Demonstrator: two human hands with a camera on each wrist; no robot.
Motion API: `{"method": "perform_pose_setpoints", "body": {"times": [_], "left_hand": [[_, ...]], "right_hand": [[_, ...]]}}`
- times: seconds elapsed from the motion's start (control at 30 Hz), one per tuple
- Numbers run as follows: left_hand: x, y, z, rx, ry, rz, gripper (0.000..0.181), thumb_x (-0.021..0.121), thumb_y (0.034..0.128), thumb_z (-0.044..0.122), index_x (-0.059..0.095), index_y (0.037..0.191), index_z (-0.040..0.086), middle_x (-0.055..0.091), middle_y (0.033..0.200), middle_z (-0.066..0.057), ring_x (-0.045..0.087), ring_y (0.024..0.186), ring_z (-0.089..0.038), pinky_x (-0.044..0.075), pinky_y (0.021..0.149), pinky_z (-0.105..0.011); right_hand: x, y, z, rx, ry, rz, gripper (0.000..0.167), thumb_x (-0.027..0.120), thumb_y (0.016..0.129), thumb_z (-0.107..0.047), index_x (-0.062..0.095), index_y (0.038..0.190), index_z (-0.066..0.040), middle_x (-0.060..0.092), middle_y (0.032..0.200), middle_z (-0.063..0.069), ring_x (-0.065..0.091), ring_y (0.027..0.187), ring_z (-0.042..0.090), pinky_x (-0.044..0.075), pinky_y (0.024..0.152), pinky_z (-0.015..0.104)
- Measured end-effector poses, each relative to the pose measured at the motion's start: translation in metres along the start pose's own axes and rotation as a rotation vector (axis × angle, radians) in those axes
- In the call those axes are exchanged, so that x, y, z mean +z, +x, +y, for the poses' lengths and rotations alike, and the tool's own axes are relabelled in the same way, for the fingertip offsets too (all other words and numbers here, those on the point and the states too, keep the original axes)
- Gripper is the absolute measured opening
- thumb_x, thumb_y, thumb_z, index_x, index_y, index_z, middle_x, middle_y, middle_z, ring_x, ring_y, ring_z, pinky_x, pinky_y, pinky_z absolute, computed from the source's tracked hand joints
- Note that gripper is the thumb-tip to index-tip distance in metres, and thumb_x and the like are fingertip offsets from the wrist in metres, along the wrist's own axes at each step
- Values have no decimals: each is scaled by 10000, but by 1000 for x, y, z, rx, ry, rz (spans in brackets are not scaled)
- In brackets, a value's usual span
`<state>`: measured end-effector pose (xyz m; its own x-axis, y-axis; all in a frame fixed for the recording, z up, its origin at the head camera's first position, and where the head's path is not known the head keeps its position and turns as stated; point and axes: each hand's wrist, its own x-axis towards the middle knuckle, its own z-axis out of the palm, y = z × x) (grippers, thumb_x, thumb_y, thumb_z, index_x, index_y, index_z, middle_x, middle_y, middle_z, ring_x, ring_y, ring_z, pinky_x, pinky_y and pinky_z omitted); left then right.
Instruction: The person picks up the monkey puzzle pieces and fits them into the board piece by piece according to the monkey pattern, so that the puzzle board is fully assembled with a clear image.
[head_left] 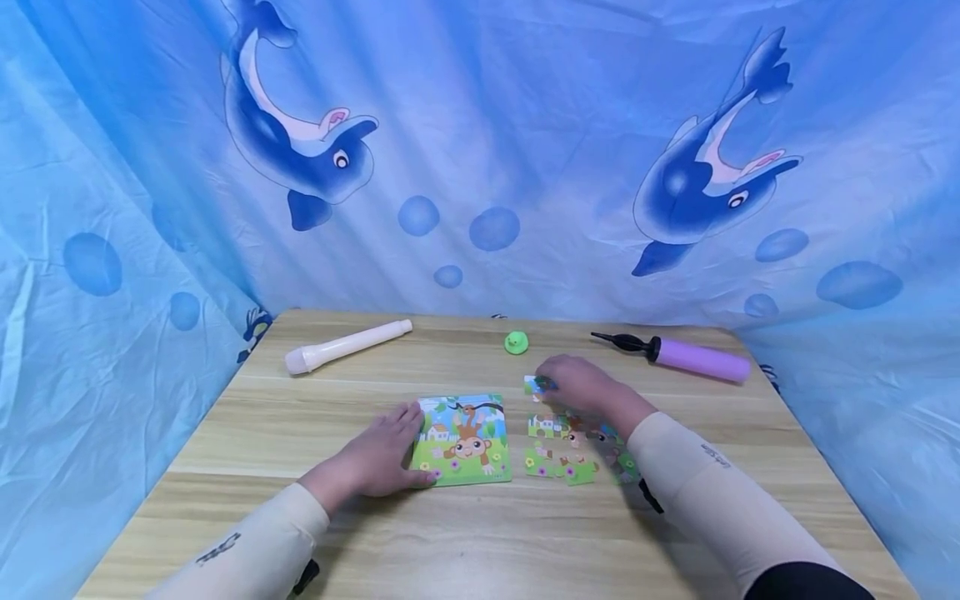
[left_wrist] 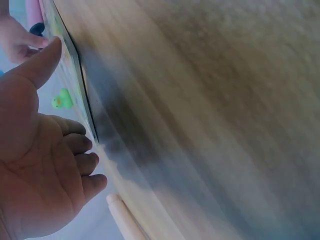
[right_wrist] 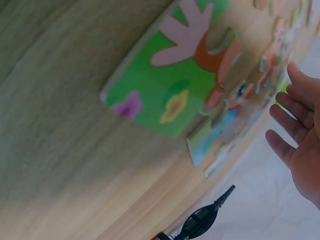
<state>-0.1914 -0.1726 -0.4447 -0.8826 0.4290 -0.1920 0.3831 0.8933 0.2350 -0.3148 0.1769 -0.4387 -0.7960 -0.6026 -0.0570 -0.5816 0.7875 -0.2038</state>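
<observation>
Head: left hand [head_left: 382, 452] lay open against the monkey picture board's [head_left: 465, 454] left edge; right hand [head_left: 579, 385] was at the top-left puzzle piece [head_left: 530, 385], pinch or touch couldn't be told. Left wrist: palm showed, thumb at board; green duck [left_wrist: 63, 99] beyond. Right wrist: flowered corner piece [right_wrist: 175, 85] lay on the table [right_wrist: 55, 145], black nozzle [right_wrist: 199, 222] below.

I hold my left hand [head_left: 382, 454] out with its thumb [head_left: 418, 478] spread far from its fingers [left_wrist: 86, 163]. My right arm [head_left: 708, 487] reaches farther ahead, and my right hand [head_left: 576, 383] turns in to the left.
</observation>
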Motion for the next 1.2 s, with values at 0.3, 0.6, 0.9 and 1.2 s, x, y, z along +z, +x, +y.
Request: {"method": "perform_pose_setpoints", "body": {"times": [0.3,0.6,0.9,1.2], "left_hand": [[1,2,2,-16,-1,-38,1015,610,848,666,254,1544,18,182,1630,-163,131,1514,-337,183,1218,-532],[-2,1,4,-10,-15,-43,1002,624,856,639,261,1538,1,194,1624,-180,139,1511,-348,192,1218,-523],[0,1,2,-17,14,-27,1006,625,843,659,279,1537,18,216,1623,-157,162,1510,-324,211,1218,-497],[2,-1,0,2,2,-9,1014,653,833,641,293,1524,-8,238,1609,-187,194,1496,-357,227,1207,-522]], "right_hand": [[8,8,-1,-101,-94,42,206,690,929,-215,716,1096,-97,656,1027,12,613,958,152,545,854,337],[5,14,-23,-181,-70,106,204,642,961,-261,718,1071,-107,650,1040,14,617,949,137,550,846,323],[10,29,-76,-275,-149,61,266,636,964,-313,714,1129,-119,651,1103,-1,602,1013,129,540,884,289],[19,48,-119,-354,-201,38,200,612,979,-299,714,1058,-146,652,1057,-21,596,968,111,528,865,261]]}}
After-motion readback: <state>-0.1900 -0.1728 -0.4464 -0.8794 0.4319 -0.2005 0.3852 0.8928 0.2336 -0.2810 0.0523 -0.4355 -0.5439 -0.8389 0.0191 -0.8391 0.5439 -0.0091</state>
